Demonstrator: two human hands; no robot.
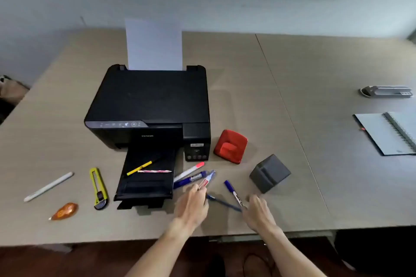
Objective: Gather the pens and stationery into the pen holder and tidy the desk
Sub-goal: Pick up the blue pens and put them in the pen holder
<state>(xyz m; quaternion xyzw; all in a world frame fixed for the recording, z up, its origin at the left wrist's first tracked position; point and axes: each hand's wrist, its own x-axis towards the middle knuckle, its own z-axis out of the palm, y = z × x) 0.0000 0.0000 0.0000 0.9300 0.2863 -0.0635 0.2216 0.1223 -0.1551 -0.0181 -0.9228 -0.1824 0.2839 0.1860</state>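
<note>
The grey cube pen holder (270, 173) stands at the right of the printer's front. My left hand (191, 207) pinches a clear pen with red print (207, 180) by its lower end. My right hand (256, 211) grips a blue marker (233, 191) at its lower end. Between my hands a dark blue pen (221, 202) lies on the desk. A blue pen (190, 179) and a white pen with a pink cap (189, 171) lie beside the printer tray. A yellow pencil (140, 167) and a pink patterned pencil (154, 171) rest on the tray.
A black printer (148, 105) with paper stands mid-desk. A red hole punch (230, 146) sits right of it. At the left lie a yellow utility knife (98, 188), a white pen (48, 186) and an orange correction tape (65, 211). A notebook (387, 134) and grey stapler (386, 92) are far right.
</note>
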